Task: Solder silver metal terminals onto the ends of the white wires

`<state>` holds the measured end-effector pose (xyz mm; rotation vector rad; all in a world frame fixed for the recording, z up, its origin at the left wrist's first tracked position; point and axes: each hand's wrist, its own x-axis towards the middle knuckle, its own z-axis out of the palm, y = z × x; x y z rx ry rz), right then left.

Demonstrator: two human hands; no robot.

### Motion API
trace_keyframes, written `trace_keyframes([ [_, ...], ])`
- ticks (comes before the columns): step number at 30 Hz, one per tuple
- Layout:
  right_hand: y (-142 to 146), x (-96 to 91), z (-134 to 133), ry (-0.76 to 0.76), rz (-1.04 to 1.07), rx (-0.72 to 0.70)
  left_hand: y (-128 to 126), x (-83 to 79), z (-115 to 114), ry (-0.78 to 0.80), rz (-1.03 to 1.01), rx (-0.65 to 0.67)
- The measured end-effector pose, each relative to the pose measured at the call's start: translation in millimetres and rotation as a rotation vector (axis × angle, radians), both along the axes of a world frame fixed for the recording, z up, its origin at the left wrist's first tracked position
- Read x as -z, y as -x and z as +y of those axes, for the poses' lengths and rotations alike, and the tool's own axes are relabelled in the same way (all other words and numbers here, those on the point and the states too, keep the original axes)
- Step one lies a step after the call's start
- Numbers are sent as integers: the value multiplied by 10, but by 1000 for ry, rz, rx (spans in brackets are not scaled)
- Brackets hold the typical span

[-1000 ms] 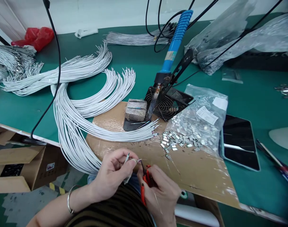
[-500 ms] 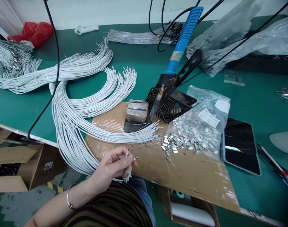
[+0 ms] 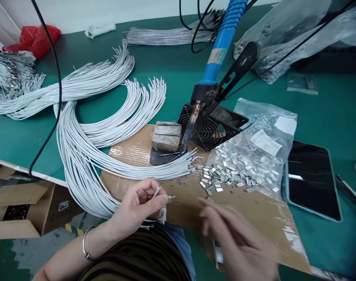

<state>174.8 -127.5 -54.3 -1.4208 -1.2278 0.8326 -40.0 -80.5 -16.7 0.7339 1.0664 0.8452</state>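
Note:
My left hand (image 3: 145, 203) is closed in a pinch on a white cable (image 3: 157, 190), whose stripped end with thin coloured wires pokes out past the thumb. A ragged whitish wrap shows under its fingertips; what it is I cannot make out. Blurred by motion, my right hand (image 3: 239, 238) is over the front of the cardboard sheet (image 3: 178, 208), its fingertips close to a single small metal connector piece. Whether it holds anything is hidden by the blur. Beyond it lies a scatter of small shiny metal connector pieces (image 3: 215, 177), spilling from a clear plastic bag (image 3: 265, 136).
A soldering iron (image 3: 215, 62) with a blue handle hangs tip-down in a black stand, beside a grey block (image 3: 166, 136) and a black fan (image 3: 207, 130). Bundles of white cables (image 3: 92, 156) curve across the left. A phone (image 3: 314, 177) lies at right.
My right hand has come into view from the lower right, reaching over the cardboard. My left hand keeps its pinch on the cable and has shifted slightly. The camera view has moved a little.

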Motion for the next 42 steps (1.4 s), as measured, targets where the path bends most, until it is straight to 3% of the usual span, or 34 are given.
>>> trace_keyframes([
  [2,263,-39,109,15,80,-131,8,5,-1,-2,-2,13],
  [6,537,-221,270,7,228,-202,15,-5,-6,-21,-20,19],
  [10,539,-301,278,24,301,-172,0,-24,-1,-18,-16,33],
  [23,533,-251,170,50,362,-143,-10,-22,-23,-89,30,46],
  [34,469,-22,158,208,555,-250,-14,-37,-41,-105,72,97],
  [38,408,-132,172,291,510,-271,10,-48,-28,-71,64,147],
  [42,383,-301,199,202,207,-224,37,-55,-5,-51,91,159],
])
